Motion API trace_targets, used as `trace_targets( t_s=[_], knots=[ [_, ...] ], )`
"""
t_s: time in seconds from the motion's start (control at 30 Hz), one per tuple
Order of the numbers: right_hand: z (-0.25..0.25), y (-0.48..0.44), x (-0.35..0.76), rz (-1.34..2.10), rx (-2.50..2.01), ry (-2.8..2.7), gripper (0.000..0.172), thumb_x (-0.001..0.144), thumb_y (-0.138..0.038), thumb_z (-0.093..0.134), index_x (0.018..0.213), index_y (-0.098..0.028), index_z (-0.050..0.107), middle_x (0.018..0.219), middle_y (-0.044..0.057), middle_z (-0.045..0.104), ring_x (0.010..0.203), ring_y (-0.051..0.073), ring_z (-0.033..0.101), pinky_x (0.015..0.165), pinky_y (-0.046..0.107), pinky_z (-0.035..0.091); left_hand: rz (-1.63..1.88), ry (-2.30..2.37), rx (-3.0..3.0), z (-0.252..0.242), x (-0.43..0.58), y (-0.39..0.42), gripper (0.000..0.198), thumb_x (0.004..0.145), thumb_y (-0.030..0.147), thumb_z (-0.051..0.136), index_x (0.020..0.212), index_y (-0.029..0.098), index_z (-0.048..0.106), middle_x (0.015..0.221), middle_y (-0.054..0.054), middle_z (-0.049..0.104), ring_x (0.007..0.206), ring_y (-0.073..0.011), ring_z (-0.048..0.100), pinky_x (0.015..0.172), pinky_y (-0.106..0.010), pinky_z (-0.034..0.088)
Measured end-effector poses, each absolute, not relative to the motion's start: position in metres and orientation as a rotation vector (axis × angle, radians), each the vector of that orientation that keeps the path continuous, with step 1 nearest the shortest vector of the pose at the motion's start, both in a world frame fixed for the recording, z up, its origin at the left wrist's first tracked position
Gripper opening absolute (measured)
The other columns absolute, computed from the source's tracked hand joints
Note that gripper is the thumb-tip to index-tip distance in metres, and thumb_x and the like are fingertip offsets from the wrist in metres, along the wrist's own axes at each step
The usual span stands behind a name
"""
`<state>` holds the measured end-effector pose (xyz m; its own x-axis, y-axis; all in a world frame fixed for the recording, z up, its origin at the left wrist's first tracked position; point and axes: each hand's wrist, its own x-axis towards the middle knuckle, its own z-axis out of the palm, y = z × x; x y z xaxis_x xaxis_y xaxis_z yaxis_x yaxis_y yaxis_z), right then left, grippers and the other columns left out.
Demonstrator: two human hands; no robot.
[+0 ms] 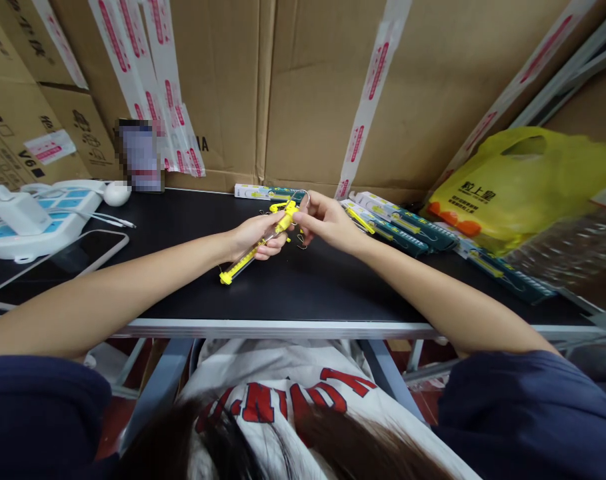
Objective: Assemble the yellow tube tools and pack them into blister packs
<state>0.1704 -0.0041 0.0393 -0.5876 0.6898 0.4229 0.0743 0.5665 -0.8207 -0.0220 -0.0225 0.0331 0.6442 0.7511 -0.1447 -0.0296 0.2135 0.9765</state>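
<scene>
Across the fingers of my left hand (255, 239) lies a clear tube with yellow ends and a printed scale, which looks like a spring scale (241, 264). It tilts, with its lower yellow cap pointing toward me on the left. My left fingers are wrapped round its middle. My right hand (327, 219) is closed at the upper yellow end, thumb and fingers together beside a curved metal hook (307, 195). Whether it pinches the hook or the yellow cap is hard to make out. Small yellow parts and thin wire hooks (301, 241) lie on the table behind the hands.
Several spring scale boxes (407, 227) lie to the right, and one box (263, 192) rests at the back. A yellow plastic bag (533, 173) stands far right. At left are a phone (57, 267), a power strip (77, 207) and another phone (141, 157) propped against cardboard.
</scene>
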Motion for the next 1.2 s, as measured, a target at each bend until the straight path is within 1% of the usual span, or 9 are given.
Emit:
trace_targets(
  t_s=[0.17, 0.37, 0.47, 0.57, 0.7, 0.83, 0.93, 1.03, 1.2],
  knots=[
    [0.035, -0.007, 0.165, 1.041, -0.582, -2.005, 0.043, 0.08, -0.058, 0.07, 0.082, -0.022, 0.048, 0.067, -0.004, 0.059, 0.054, 0.01, 0.06, 0.051, 0.026, 0.059, 0.669, 0.669, 1.272, 0.033, -0.021, -0.027, 0.045, 0.103, 0.045, 0.019, 0.077, 0.019, 0.045, 0.043, 0.007, 0.035, 0.027, -0.005, 0.024, 0.026, -0.013, 0.022],
    [0.035, -0.003, 0.17, 1.059, -0.569, -2.012, 0.036, 0.086, -0.053, 0.065, 0.083, -0.021, 0.048, 0.068, -0.003, 0.06, 0.055, 0.01, 0.058, 0.051, 0.024, 0.057, 0.715, 0.742, 1.334, 0.038, -0.018, -0.029, 0.041, 0.102, 0.048, 0.026, 0.079, 0.019, 0.045, 0.044, 0.008, 0.036, 0.028, -0.0049, 0.027, 0.028, -0.014, 0.025],
    [0.041, 0.002, 0.179, 1.124, -0.599, -1.978, 0.023, 0.088, -0.04, 0.062, 0.095, -0.024, 0.047, 0.079, -0.003, 0.063, 0.059, 0.011, 0.061, 0.055, 0.027, 0.058, 0.755, 0.831, 1.429, 0.04, -0.017, -0.026, 0.029, 0.101, 0.037, 0.03, 0.086, 0.019, 0.048, 0.045, 0.006, 0.042, 0.03, -0.0065, 0.033, 0.03, -0.015, 0.028],
    [0.047, 0.008, 0.187, 1.145, -0.595, -2.048, 0.034, 0.08, -0.03, 0.068, 0.108, -0.025, 0.049, 0.088, -0.003, 0.065, 0.064, 0.012, 0.064, 0.062, 0.03, 0.06, 0.752, 0.864, 1.533, 0.041, -0.02, -0.023, 0.01, 0.094, 0.028, 0.045, 0.087, 0.02, 0.047, 0.05, 0.004, 0.048, 0.033, -0.0066, 0.04, 0.033, -0.016, 0.03],
    [0.048, 0.011, 0.189, 1.149, -0.618, -2.158, 0.035, 0.079, -0.036, 0.073, 0.105, -0.021, 0.055, 0.084, -0.001, 0.066, 0.066, 0.012, 0.064, 0.064, 0.028, 0.06, 0.697, 0.914, 1.641, 0.04, -0.025, -0.024, 0.015, 0.092, 0.031, 0.054, 0.089, 0.021, 0.043, 0.057, 0.005, 0.048, 0.037, -0.0057, 0.042, 0.036, -0.018, 0.034],
    [0.043, 0.01, 0.186, 1.175, -0.651, -2.173, 0.042, 0.077, -0.044, 0.077, 0.103, -0.021, 0.054, 0.086, 0.0, 0.066, 0.072, 0.013, 0.066, 0.067, 0.029, 0.06, 0.674, 0.937, 1.847, 0.036, -0.027, -0.026, 0.019, 0.094, 0.037, 0.053, 0.098, 0.022, 0.041, 0.066, 0.007, 0.048, 0.037, -0.0048, 0.041, 0.04, -0.02, 0.035],
    [0.04, 0.012, 0.186, 1.163, -0.638, -2.157, 0.044, 0.078, -0.048, 0.075, 0.103, -0.021, 0.052, 0.09, 0.001, 0.067, 0.075, 0.013, 0.067, 0.07, 0.03, 0.06, 0.797, 0.966, 2.104, 0.034, -0.027, -0.026, 0.016, 0.094, 0.032, 0.051, 0.101, 0.021, 0.042, 0.071, 0.005, 0.052, 0.046, -0.0067, 0.046, 0.049, -0.021, 0.037],
    [0.039, 0.017, 0.188, 0.984, -0.597, -2.22, 0.041, 0.08, -0.049, 0.073, 0.1, -0.02, 0.053, 0.09, 0.002, 0.066, 0.075, 0.013, 0.064, 0.069, 0.028, 0.056, 0.881, 0.981, 2.327, 0.034, -0.027, -0.024, 0.012, 0.093, 0.027, 0.052, 0.1, 0.018, 0.047, 0.079, 0.0, 0.058, 0.067, -0.0112, 0.054, 0.064, -0.023, 0.039],
    [0.041, 0.02, 0.192, 0.481, -0.626, -2.357, 0.034, 0.079, -0.047, 0.074, 0.091, -0.019, 0.059, 0.085, 0.002, 0.064, 0.075, 0.015, 0.057, 0.066, 0.026, 0.048, 0.726, 1.116, 2.605, 0.033, -0.031, -0.021, 0.025, 0.096, 0.035, 0.047, 0.106, 0.015, 0.056, 0.088, -0.006, 0.063, 0.076, -0.0178, 0.057, 0.068, -0.027, 0.036]
  ],
)
